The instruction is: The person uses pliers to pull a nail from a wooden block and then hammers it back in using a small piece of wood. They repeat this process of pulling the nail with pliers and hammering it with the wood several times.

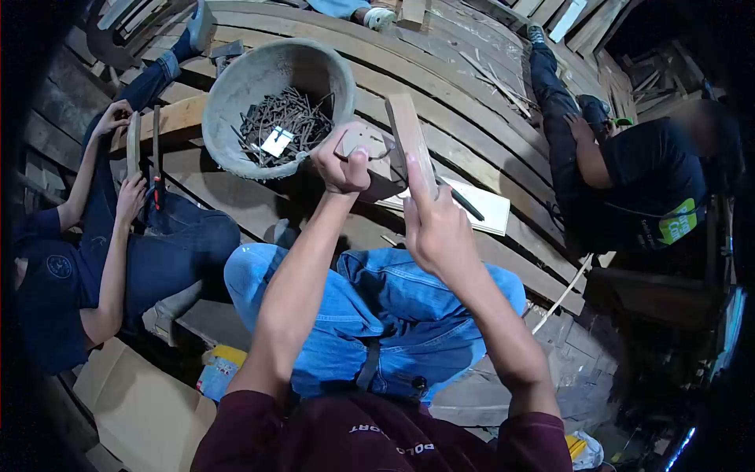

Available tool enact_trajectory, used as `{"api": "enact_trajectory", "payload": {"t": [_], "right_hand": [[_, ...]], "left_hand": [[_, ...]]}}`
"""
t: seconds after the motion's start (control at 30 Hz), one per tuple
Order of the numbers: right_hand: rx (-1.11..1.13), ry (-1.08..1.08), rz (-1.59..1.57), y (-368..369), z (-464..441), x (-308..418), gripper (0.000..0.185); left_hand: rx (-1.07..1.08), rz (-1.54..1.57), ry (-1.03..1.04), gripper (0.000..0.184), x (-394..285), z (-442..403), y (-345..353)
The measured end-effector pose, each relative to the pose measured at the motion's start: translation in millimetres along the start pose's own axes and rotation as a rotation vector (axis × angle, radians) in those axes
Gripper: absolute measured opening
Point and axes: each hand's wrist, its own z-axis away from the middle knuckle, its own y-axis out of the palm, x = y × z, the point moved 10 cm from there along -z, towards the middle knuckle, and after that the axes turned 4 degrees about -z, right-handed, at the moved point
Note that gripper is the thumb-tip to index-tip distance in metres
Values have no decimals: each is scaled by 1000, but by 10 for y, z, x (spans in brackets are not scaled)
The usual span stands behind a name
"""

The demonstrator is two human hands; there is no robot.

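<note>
We wear a dark maroon shirt whose short sleeves end above the elbows, the left sleeve and the right sleeve the same maroon as the front. Across our chest runs pale lettering, upside down in this view and partly lost in the folds. Below it we have on blue jeans, faded lighter over the knees and creased, with a dark strap down the middle. Our left hand and right hand are bare.
</note>
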Motion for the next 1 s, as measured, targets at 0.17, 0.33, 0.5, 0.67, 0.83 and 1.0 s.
{"api": "enact_trajectory", "payload": {"t": [0.17,0.33,0.5,0.67,0.83,1.0], "right_hand": [[26,32,-35,55,371,-55,68],[35,32,-5,31,40,-41,67],[5,-70,-96,3,308,-22,70],[78,32,9,37,-3,-6,70],[-10,-50,-85,18,221,33,68],[154,124,-18,26,-218,44,68]], "left_hand": [[1,51,-52,37,86,47,18],[3,18,-18,38,11,-9,17],[31,28,-57,35,125,23,35],[14,94,-48,36,-11,-15,54],[62,7,-16,39,-24,-41,71],[87,67,-80,38,37,9,90]]}}
